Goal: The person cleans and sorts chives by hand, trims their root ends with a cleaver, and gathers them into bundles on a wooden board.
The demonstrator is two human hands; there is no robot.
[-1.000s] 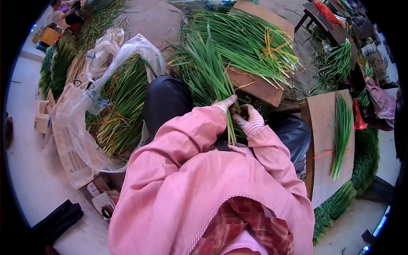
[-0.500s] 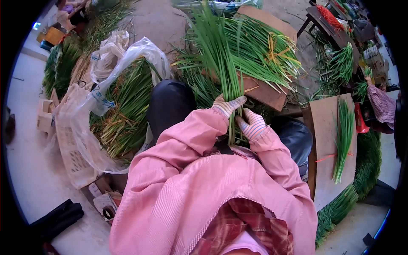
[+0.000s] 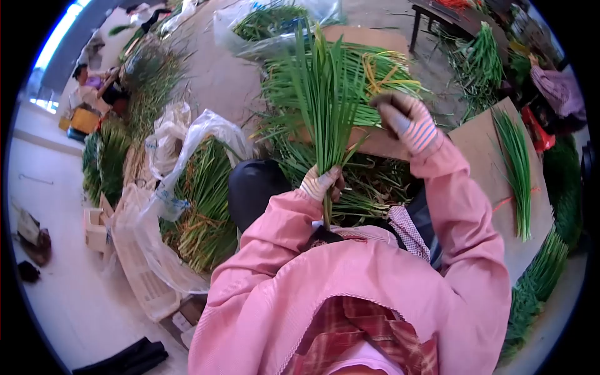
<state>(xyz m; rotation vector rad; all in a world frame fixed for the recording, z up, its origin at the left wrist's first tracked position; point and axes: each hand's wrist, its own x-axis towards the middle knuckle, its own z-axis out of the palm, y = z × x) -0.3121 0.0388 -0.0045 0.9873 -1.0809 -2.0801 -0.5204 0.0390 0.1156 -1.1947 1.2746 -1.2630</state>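
My left hand (image 3: 322, 183), in a striped glove, is closed around the lower stalks of a bunch of garlic chives (image 3: 322, 106). The leaves fan upward, away from me. Raised to the right of the bunch is my right hand (image 3: 403, 119), also gloved and apart from those stalks. Its fingers are bent and smeared by motion, so whether they pinch anything is unclear. Behind the hands, a larger pile of chives (image 3: 375, 72) with a yellow tie (image 3: 381, 75) lies on a brown board (image 3: 375, 142).
On the left, an open plastic bag (image 3: 187, 284) holds more chives, beside a pale crate (image 3: 147, 287). To the right, a bundle of chives (image 3: 515, 172) and a red tie (image 3: 503, 203) lie on cardboard (image 3: 478, 140). Other people sit at far left (image 3: 90, 94) and far right (image 3: 558, 87).
My right hand has left the base of the bunch and risen to the right. The left hand still grips the chives, now lower in view, and the camera view has shifted.
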